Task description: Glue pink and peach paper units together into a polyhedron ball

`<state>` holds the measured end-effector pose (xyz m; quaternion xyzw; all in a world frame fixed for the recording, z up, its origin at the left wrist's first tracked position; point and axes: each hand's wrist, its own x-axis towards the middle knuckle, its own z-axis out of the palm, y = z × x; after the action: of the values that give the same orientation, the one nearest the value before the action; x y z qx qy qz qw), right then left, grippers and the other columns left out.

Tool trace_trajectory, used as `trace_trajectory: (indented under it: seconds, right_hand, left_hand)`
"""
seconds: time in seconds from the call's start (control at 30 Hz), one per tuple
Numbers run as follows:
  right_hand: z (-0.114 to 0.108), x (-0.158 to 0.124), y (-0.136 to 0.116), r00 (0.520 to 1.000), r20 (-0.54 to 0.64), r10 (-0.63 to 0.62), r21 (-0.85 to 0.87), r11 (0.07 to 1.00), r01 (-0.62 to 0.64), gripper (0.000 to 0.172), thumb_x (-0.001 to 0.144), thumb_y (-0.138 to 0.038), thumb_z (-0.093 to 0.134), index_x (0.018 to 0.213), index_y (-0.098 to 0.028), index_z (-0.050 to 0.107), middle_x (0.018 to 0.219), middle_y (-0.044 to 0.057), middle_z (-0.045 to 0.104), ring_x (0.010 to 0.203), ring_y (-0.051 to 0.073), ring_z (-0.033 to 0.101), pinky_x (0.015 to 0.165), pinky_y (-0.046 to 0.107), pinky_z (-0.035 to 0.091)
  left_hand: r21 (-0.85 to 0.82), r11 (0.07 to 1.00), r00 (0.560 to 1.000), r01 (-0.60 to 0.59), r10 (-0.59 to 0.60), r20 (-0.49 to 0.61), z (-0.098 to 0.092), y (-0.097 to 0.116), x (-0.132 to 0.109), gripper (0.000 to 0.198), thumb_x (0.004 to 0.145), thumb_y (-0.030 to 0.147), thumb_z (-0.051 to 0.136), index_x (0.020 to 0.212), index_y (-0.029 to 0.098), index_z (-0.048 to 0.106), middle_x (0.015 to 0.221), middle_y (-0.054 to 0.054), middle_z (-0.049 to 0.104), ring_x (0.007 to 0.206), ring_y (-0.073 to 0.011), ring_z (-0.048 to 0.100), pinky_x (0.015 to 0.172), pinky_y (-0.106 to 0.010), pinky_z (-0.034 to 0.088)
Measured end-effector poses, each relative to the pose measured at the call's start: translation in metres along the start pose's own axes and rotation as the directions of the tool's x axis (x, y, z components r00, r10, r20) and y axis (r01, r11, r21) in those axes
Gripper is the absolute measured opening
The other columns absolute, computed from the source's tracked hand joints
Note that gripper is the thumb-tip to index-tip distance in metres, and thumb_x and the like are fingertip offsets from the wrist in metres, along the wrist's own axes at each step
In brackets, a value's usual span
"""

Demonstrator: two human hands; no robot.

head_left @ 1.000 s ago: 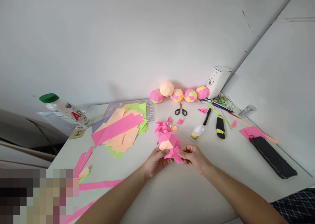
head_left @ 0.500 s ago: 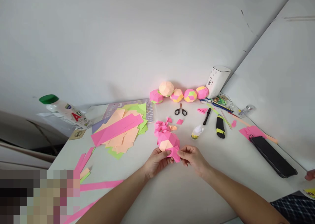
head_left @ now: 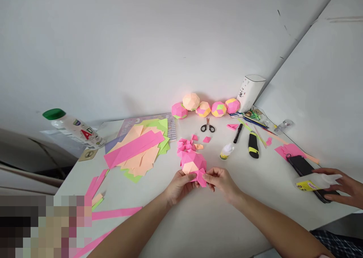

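Between my two hands is a faceted paper ball [head_left: 195, 161], pink with a peach patch facing me. My left hand [head_left: 183, 186] is closed round its lower left side, thumb on the front. The fingertips of my right hand [head_left: 219, 179] pinch a pink flap at its lower right. Just behind the ball lies a cluster of folded pink paper pieces [head_left: 185, 145]. Near it are a folded peach piece [head_left: 199, 146] and a small pink paper diamond [head_left: 207, 139]. A small glue bottle [head_left: 227, 151] stands right of the ball.
Black-handled scissors [head_left: 208, 126] lie before several finished paper balls [head_left: 218, 109] along the wall. Coloured paper sheets [head_left: 136, 148] are piled left. A black marker [head_left: 238, 133] and cutter [head_left: 253, 145] lie right. Another person's hand [head_left: 347, 188] holds a larger glue bottle [head_left: 313, 182] over a phone [head_left: 302, 165].
Another person's hand has come in from the right with a larger glue bottle, over the phone. My hands keep nearly the same hold on the paper ball.
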<state>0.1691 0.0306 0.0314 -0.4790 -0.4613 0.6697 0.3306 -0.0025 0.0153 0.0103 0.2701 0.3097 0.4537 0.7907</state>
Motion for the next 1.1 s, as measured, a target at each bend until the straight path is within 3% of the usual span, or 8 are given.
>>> trace_trajectory:
  seconds: [0.3,0.67,1.1]
  right_hand:
    - [-0.0004,0.0029,0.0087,1.000,-0.002,-0.022,0.028,0.999,0.023,0.028,0.067,-0.039,0.074,0.060,-0.017,0.057,0.047,-0.005,0.053,0.043,0.009,0.045,0.042,0.023,0.033]
    - [0.0007,0.0013,0.0096,0.999,0.013,-0.029,0.015,0.999,0.029,0.028,0.068,-0.039,0.073,0.063,-0.016,0.058,0.050,-0.004,0.055,0.046,0.009,0.048,0.042,0.022,0.038]
    - [0.0014,0.0004,0.0078,0.999,0.044,-0.023,0.051,0.998,0.021,0.031,0.066,-0.043,0.073,0.066,-0.016,0.060,0.054,-0.002,0.060,0.049,0.011,0.054,0.045,0.024,0.043]
  left_hand:
    - [0.001,1.000,1.000,0.018,-0.018,0.025,-0.0041,-0.0024,0.0010,0.016,0.077,0.025,0.068,0.076,0.009,0.067,0.064,-0.005,0.066,0.059,-0.0122,0.058,0.066,-0.026,0.046]
    - [-0.035,0.999,0.999,0.033,-0.034,-0.027,-0.0007,-0.0014,0.0002,0.012,0.072,0.021,0.072,0.075,0.010,0.067,0.065,-0.004,0.065,0.059,-0.0111,0.056,0.063,-0.024,0.047]
    - [-0.007,1.000,1.000,0.000,0.000,0.022,-0.0027,-0.0024,0.0014,0.012,0.076,0.021,0.068,0.072,0.009,0.066,0.062,-0.005,0.062,0.063,-0.0157,0.057,0.065,-0.030,0.045]
